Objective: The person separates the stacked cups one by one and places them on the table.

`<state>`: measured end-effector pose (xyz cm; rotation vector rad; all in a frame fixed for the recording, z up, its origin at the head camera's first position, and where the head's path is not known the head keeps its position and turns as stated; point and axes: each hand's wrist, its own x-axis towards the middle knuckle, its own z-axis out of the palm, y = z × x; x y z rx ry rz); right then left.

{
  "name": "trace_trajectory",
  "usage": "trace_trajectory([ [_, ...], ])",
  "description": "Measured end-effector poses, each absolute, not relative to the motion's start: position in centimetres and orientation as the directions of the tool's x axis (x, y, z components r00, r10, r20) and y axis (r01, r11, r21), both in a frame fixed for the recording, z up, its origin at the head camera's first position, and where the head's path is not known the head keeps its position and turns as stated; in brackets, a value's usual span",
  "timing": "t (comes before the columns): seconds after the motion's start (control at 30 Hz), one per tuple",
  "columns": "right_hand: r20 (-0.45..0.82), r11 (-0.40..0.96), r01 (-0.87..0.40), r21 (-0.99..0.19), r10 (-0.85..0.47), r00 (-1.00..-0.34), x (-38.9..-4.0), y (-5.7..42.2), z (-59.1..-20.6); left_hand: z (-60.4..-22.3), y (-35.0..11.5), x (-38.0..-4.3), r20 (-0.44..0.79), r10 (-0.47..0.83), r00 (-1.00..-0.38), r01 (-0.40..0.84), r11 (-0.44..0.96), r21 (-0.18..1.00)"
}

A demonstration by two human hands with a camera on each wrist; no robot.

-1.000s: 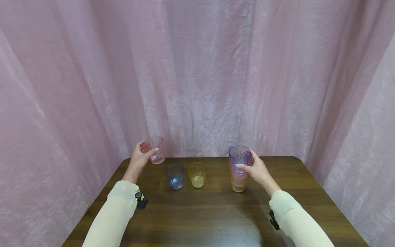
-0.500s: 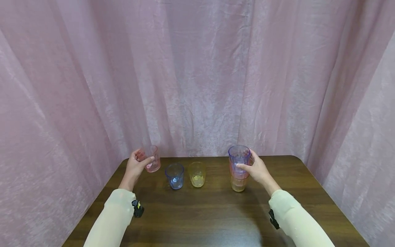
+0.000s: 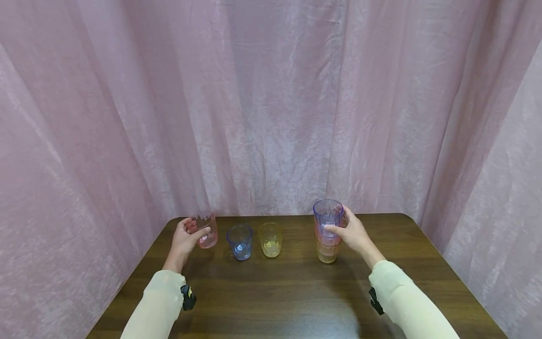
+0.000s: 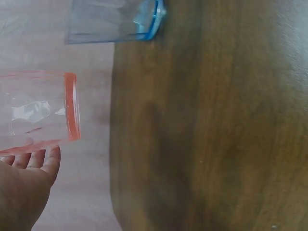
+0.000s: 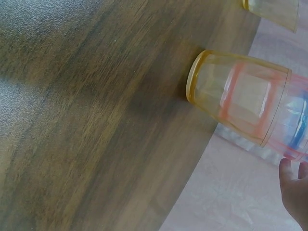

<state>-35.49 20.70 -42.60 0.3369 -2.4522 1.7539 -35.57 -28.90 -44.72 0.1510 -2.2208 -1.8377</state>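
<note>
My left hand [image 3: 183, 240] grips a clear pink cup [image 3: 206, 239] at the table's far left, thumb in front and fingers behind. The cup is upright; in the left wrist view its thick base [image 4: 72, 106] overlaps the curtain, with the wood beyond. To its right stand a clear blue cup [image 3: 241, 242] and a clear yellow cup [image 3: 271, 241], side by side. Farther right is an upright stack of nested cups: yellow cup [image 5: 216, 91] lowest, pink cup [image 3: 329, 240] in the middle, blue-purple cup [image 3: 328, 214] on top. My right hand [image 3: 354, 237] holds the stack near its upper part.
The cups are near the far edge of a dark brown wooden table [image 3: 271, 296]. A pink curtain [image 3: 271, 108] hangs close behind that edge and along both sides. Black wrist devices sit at both pale sleeves [image 3: 158, 301].
My left hand has lowered the pink cup and brought it slightly left, beside the standing blue cup. My right hand and the stack have stayed in place.
</note>
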Motion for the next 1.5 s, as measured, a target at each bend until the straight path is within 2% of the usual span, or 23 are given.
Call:
trace_trajectory([
  [0.83, 0.218, 0.306, -0.245, -0.920, -0.121, -0.968, -35.8, 21.0, -43.4, -49.0, -29.1, -34.9, 0.104, -0.264, -0.959, 0.051, 0.202, 0.978],
  [1.5, 0.210, 0.315, -0.236, -0.919, -0.115, -0.971, -35.9, 21.0, -43.4, -50.4, -29.0, -34.9, 0.108, -0.248, -0.963, 0.061, 0.191, 0.980],
])
